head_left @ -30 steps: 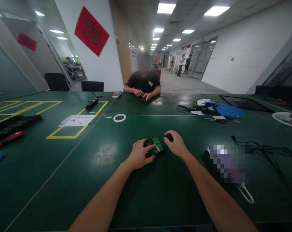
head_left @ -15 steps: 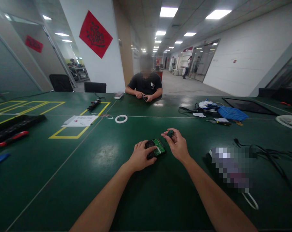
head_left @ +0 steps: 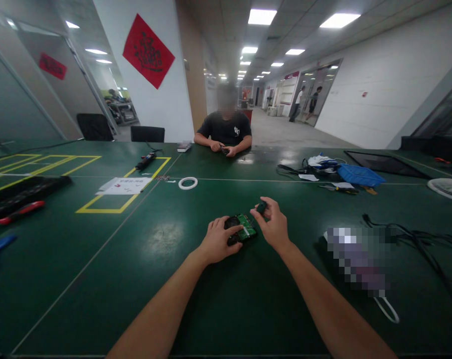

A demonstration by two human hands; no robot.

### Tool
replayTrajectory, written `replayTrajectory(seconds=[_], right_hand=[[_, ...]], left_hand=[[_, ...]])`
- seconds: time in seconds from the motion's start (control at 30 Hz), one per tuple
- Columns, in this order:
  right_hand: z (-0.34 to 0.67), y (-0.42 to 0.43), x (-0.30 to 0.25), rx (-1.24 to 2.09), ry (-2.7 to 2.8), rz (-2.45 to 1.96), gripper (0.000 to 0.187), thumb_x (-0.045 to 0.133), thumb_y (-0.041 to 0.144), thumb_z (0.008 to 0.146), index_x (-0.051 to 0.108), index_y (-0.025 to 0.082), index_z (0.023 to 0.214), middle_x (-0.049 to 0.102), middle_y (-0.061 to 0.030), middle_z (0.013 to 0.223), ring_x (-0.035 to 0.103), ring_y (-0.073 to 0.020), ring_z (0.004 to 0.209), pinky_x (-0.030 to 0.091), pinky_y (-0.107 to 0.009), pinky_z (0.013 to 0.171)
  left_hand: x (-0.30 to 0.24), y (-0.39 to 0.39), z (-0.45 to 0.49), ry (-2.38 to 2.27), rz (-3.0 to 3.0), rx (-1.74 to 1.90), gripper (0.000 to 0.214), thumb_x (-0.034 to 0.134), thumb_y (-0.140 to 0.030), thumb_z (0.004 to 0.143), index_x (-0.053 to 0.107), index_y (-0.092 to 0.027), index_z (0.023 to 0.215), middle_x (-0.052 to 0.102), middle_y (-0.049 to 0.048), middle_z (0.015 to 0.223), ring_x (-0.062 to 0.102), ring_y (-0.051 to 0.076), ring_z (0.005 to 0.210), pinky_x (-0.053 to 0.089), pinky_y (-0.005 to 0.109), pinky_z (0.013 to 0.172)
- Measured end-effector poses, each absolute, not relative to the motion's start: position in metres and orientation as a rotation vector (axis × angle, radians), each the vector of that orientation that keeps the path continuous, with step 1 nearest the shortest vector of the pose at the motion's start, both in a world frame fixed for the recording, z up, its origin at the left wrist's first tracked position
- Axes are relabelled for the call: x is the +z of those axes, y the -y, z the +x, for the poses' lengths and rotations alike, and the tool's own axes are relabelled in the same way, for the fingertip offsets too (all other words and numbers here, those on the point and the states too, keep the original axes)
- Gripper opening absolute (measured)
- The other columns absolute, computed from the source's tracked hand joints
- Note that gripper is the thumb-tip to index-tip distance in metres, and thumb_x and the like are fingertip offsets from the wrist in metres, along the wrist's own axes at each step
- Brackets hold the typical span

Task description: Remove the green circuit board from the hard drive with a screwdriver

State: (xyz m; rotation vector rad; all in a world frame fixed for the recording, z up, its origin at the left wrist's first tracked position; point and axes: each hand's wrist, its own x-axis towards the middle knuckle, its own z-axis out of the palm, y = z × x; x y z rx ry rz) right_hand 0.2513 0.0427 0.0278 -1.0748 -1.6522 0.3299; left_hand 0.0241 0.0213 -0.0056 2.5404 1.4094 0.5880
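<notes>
A hard drive [head_left: 247,222] with a green circuit board and a dark round section lies on the green table, its board side up. My left hand [head_left: 221,241] grips it from the left, fingers across its top and thumb along the near edge. In my right hand [head_left: 274,223] is a small screwdriver [head_left: 262,206], its dark green handle pinched between thumb and fingers. Its thin shaft slants down toward the drive's right side; whether the tip touches a screw is too small to tell.
A white tape ring [head_left: 188,183] and a paper sheet [head_left: 124,186] lie left. To the right are a blue tray [head_left: 360,175], pliers [head_left: 338,189], black cables [head_left: 416,234] and a blurred pouch [head_left: 356,262]. Across the table sits a person [head_left: 226,130] holding a small dark object.
My right hand has shifted slightly, and the screwdriver handle sits at a slightly different angle. My left hand and the hard drive stay put. In the far corridor, people have moved.
</notes>
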Motion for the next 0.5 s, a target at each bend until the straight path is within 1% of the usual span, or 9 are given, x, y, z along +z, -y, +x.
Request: replayTrajectory(seconds=[0.1, 0.2, 0.27, 0.3, 0.4, 0.43, 0.5], right_hand=[[0.2500, -0.0437, 0.0279, 0.144, 1.690, -1.109, 0.047, 0.069, 0.042, 0.090, 0.055, 0.025, 0.131, 0.069, -0.0092, 0.117, 0.073, -0.0235, 0.092, 0.062, -0.043, 0.088], [0.2480, -0.0455, 0.0292, 0.078, 1.786, -1.065, 0.043, 0.058, 0.034, 0.097, 0.051, 0.025, 0.138, 0.064, -0.0113, 0.130, 0.070, -0.0240, 0.105, 0.058, -0.043, 0.096], [0.2481, -0.0469, 0.0298, 0.072, 1.805, -1.042, 0.044, 0.053, 0.031, 0.099, 0.047, 0.024, 0.142, 0.062, -0.0117, 0.132, 0.068, -0.0238, 0.110, 0.057, -0.043, 0.098], [0.2487, -0.0474, 0.0300, 0.063, 1.795, -1.046, 0.045, 0.054, 0.031, 0.099, 0.047, 0.024, 0.143, 0.063, -0.0117, 0.130, 0.068, -0.0235, 0.107, 0.058, -0.042, 0.097], [0.2524, -0.0480, 0.0304, 0.011, 1.769, -1.087, 0.047, 0.060, 0.037, 0.096, 0.051, 0.026, 0.140, 0.066, -0.0104, 0.117, 0.069, -0.0222, 0.091, 0.061, -0.041, 0.087], [0.2537, -0.0479, 0.0306, -0.005, 1.778, -1.096, 0.048, 0.061, 0.038, 0.095, 0.052, 0.026, 0.141, 0.065, -0.0102, 0.115, 0.068, -0.0221, 0.090, 0.061, -0.041, 0.086], [0.2555, -0.0477, 0.0312, -0.018, 1.809, -1.095, 0.050, 0.057, 0.038, 0.097, 0.049, 0.028, 0.145, 0.063, -0.0113, 0.122, 0.068, -0.0233, 0.095, 0.060, -0.043, 0.090]], left_hand=[[-0.0048, -0.0205, 0.0240, -1.409, 2.537, 0.589, 0.060, 0.074, -0.050, 0.082, 0.058, -0.041, 0.139, 0.040, 0.0098, 0.149, 0.037, 0.039, 0.136, 0.033, 0.057, 0.109], [-0.0047, -0.0204, 0.0242, -1.405, 2.544, 0.587, 0.060, 0.073, -0.050, 0.083, 0.057, -0.042, 0.140, 0.039, 0.0093, 0.150, 0.037, 0.039, 0.136, 0.033, 0.057, 0.109], [-0.0050, -0.0208, 0.0246, -1.410, 2.547, 0.577, 0.060, 0.073, -0.050, 0.083, 0.057, -0.042, 0.140, 0.038, 0.0093, 0.150, 0.037, 0.039, 0.136, 0.033, 0.057, 0.109], [-0.0052, -0.0209, 0.0248, -1.413, 2.548, 0.570, 0.060, 0.073, -0.050, 0.083, 0.057, -0.042, 0.140, 0.038, 0.0094, 0.151, 0.037, 0.039, 0.136, 0.033, 0.057, 0.109], [-0.0052, -0.0211, 0.0254, -1.417, 2.546, 0.561, 0.061, 0.074, -0.050, 0.082, 0.057, -0.041, 0.140, 0.038, 0.0097, 0.150, 0.036, 0.040, 0.136, 0.032, 0.058, 0.109], [-0.0049, -0.0209, 0.0256, -1.416, 2.545, 0.564, 0.062, 0.074, -0.050, 0.082, 0.057, -0.041, 0.140, 0.038, 0.0097, 0.151, 0.036, 0.040, 0.136, 0.032, 0.057, 0.109], [-0.0038, -0.0203, 0.0257, -1.414, 2.546, 0.578, 0.061, 0.074, -0.049, 0.082, 0.057, -0.040, 0.140, 0.037, 0.0099, 0.151, 0.037, 0.039, 0.136, 0.033, 0.057, 0.109]])
